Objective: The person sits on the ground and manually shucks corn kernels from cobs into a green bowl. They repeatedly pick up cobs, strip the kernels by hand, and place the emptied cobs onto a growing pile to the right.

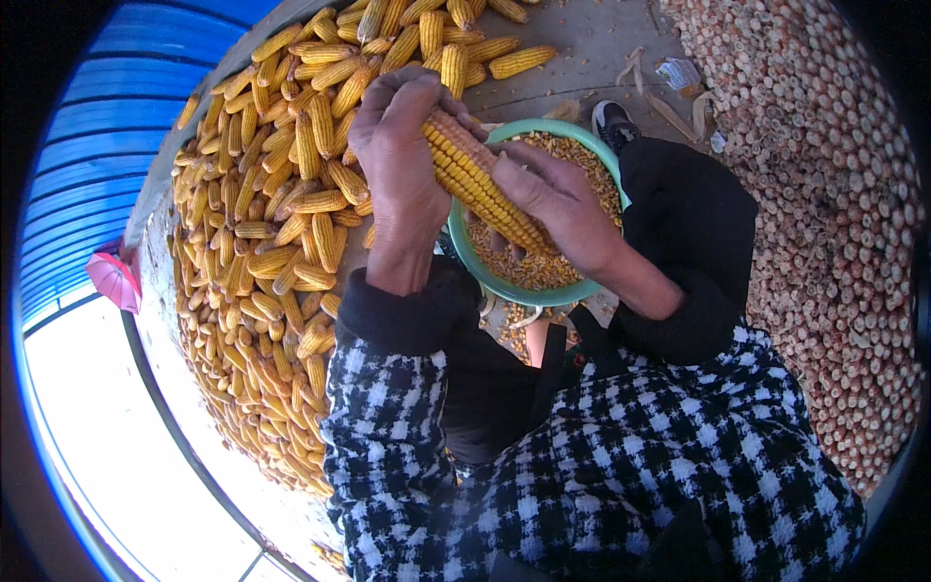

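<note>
An ear of dried yellow corn (484,185) slants across the space between my hands, above a green plastic basin (460,236). My left hand (407,138) grips its upper end. Around its lower part, my right hand (560,196) is closed, with the thumb pressed on the upper side. A strip along that upper side shows bare, pinkish cob, while rows of kernels still cover the side facing me. Loose corn kernels (574,149) fill much of the basin. Parts of my fingers are hidden behind the ear.
A large heap of unshelled corn ears (269,218) lies to the left and far side. Stacked bare cobs (822,240) form a bank on the right. Dry husks (673,116) and a torn wrapper (678,74) lie on the concrete floor (582,44) near a dark shoe (614,124).
</note>
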Motion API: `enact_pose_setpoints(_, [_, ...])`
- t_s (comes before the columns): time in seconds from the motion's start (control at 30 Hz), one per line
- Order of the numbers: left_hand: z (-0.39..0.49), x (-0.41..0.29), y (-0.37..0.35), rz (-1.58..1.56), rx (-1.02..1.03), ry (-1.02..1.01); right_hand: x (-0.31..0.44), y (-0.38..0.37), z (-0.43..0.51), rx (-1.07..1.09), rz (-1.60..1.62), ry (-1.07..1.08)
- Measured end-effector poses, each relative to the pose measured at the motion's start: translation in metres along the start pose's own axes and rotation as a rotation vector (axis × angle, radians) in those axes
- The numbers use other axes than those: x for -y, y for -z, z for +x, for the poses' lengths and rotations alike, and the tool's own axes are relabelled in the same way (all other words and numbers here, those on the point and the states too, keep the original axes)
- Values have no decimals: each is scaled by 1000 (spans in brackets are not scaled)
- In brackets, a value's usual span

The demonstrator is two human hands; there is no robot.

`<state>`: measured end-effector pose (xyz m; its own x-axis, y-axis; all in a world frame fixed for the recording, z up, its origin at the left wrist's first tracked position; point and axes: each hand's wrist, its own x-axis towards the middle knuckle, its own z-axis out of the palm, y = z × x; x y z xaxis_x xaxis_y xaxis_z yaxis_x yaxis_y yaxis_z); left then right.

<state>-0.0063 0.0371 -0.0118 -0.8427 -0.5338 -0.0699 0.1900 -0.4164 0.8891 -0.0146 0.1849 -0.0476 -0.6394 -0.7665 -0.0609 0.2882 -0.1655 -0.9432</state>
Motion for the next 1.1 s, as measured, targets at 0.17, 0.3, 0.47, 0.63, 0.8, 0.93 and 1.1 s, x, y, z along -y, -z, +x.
enact_pose_setpoints(0.17, [2, 5, 3, 102, -4, 86, -14, 2, 11, -140, -222, 181])
enact_pose_setpoints(0.3, [4, 5, 6, 101, 42, 102, -13, 5, 7, -196, 173, -165])
enact_pose_setpoints(0.47, [8, -1, 13, -62, -111, 101, -3, -2, -1, -84, 259, -138])
enact_pose_setpoints(0.63, [9, -1, 19, -88, -131, 122, -2, -1, 0, -17, 221, -104])
enact_pose_setpoints(0.8, [8, 4, 11, -3, -104, 64, -6, 5, -1, -84, 139, -135])
enact_pose_setpoints(0.93, [7, 1, 9, 34, -60, 31, -3, 1, -3, -122, 248, -178])
enact_pose_setpoints(1.1, [13, -1, 16, -83, -149, 105, 2, -6, -2, -94, 127, -136])
